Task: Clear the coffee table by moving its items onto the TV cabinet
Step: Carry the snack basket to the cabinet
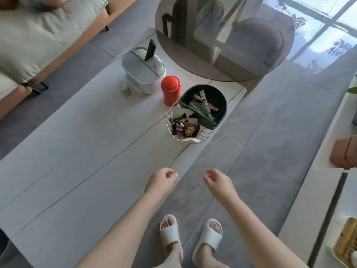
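Observation:
The white marble coffee table [81, 155] runs from the lower left to the upper middle. At its far end stand a white organiser box [142, 73] with a dark remote upright in it, a small white bottle [126, 91], a red tin canister [171, 89] and a two-part snack tray [197, 113]: a dark green half with sachets and a gold wire half with wrapped snacks. My left hand [161, 180] hangs over the table's near right edge, fingers loosely curled and holding nothing. My right hand [219, 180] hovers over the floor, also holding nothing. The white TV cabinet [318, 171] runs along the right.
A round smoked-glass table [224, 37] overlaps the far end of the coffee table. A sofa [34, 41] lies to the left. On the TV cabinet sit a terracotta pot [342, 153] and a woven basket [347, 246]. My slippered feet stand on grey floor between table and cabinet.

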{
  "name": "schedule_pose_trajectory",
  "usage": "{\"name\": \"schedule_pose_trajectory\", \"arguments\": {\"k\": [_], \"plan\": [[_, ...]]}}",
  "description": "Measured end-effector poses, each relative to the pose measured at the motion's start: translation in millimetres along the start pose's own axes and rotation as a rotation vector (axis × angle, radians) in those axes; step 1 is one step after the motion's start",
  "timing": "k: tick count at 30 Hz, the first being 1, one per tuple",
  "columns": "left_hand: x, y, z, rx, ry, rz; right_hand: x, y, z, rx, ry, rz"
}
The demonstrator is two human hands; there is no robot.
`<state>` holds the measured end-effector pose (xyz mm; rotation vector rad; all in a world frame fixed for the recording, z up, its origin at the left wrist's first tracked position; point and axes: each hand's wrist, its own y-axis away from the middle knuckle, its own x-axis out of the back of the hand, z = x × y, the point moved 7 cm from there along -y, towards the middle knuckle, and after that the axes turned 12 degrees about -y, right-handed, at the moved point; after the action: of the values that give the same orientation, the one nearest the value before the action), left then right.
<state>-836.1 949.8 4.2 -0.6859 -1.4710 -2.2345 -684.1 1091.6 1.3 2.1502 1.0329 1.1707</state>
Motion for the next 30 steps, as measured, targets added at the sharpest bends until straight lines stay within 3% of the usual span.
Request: {"name": "schedule_pose_trajectory", "arguments": {"k": [7,17,30], "plan": [[25.3,-57.4,34.1,0.033,0.074,0.032,36.9,-79.2,-27.0,-0.059,-0.062,0.012],[31.1,-159.9,63.1,0.222,0.159,0.081,60.9,-198.9,-45.1,-0.171,-0.301,0.062],[17.4,-193.0,45.6,0.291,0.299,0.236,50.2,-228.2,-22.5,-0.217,-0.617,0.187]]}}
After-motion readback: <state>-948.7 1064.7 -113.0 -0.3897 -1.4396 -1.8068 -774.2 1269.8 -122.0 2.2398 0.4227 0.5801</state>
